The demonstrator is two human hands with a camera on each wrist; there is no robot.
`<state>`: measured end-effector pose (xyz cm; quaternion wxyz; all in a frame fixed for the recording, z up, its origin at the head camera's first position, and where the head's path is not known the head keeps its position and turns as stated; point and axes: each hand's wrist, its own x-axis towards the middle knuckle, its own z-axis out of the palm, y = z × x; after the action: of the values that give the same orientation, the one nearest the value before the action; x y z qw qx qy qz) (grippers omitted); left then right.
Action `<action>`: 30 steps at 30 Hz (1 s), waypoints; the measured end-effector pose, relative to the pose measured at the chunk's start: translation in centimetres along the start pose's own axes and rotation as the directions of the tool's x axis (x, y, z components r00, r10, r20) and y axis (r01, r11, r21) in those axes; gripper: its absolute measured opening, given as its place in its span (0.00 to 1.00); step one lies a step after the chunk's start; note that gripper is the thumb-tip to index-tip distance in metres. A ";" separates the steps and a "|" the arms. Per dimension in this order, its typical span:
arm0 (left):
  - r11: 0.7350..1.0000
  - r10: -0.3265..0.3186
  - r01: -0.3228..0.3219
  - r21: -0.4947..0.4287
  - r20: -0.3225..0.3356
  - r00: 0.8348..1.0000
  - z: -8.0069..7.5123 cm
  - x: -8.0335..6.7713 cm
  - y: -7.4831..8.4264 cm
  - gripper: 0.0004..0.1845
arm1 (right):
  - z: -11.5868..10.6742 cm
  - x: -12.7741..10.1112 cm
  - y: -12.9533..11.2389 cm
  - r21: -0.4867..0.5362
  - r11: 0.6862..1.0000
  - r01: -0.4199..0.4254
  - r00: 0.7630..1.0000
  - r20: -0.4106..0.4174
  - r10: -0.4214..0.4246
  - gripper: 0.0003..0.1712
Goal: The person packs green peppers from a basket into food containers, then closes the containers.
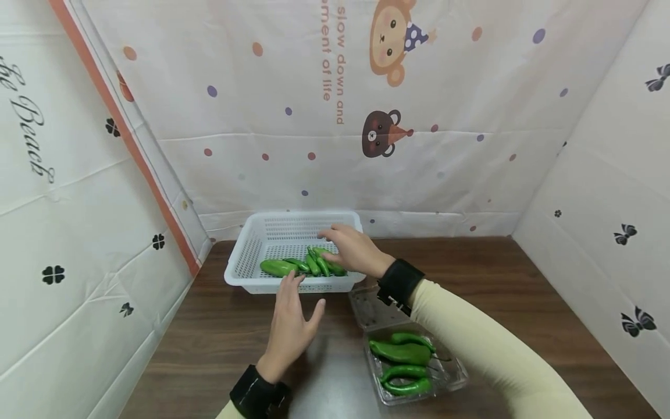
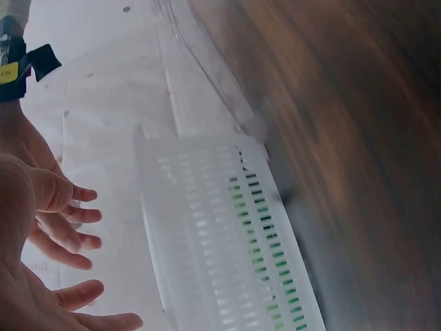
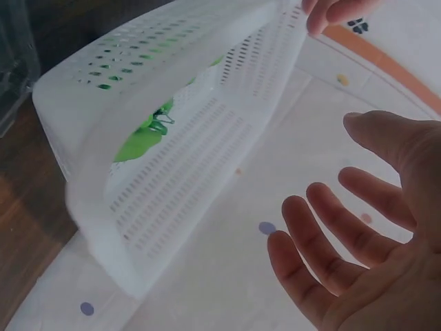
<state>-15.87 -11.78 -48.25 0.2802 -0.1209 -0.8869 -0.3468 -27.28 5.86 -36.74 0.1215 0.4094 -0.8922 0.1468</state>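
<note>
Fingers spread, both hands empty: right hand [image 1: 353, 249] over basket [image 1: 246, 256] of peppers [image 1: 306, 266], left hand [image 1: 290, 326] at rim. Dark wood table [image 1: 209, 331], printed sheet walls [image 1: 471, 145].

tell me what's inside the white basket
Several green peppers lie on the floor of the white basket. The right hand hovers over them, open, covering the ones at the right end, so an exact count isn't possible.
</note>
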 end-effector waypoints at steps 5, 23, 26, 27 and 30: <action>0.999 -0.020 0.020 0.025 0.000 1.000 -0.3 0.6 -0.8 0.36 | 0.7 2.6 0.5 0.047 0.998 -0.050 0.988 0.150 0.043 0.25; 0.989 -0.105 0.106 0.102 -0.020 0.994 -1.6 2.3 -3.7 0.35 | 3.9 7.5 1.5 -0.026 0.979 -0.202 0.851 0.490 0.188 0.26; 0.988 -0.109 0.112 0.104 -0.032 0.994 -1.8 2.6 -4.1 0.35 | 4.4 8.2 1.2 -0.053 0.981 -0.187 0.834 0.520 0.187 0.24; 0.988 -0.106 0.110 0.106 -0.036 0.994 -1.9 2.7 -4.2 0.35 | 4.6 8.5 1.1 -0.055 0.981 -0.184 0.829 0.528 0.185 0.21; 0.989 -0.096 0.101 0.108 -0.050 0.994 -2.2 2.9 -4.5 0.34 | 5.6 9.2 1.0 -0.073 0.982 -0.174 0.812 0.554 0.185 0.12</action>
<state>-19.14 -16.52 -47.71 0.2886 -0.0533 -0.9032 -0.3133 -34.41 -1.97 -38.96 -0.1549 0.3474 -0.9246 0.0233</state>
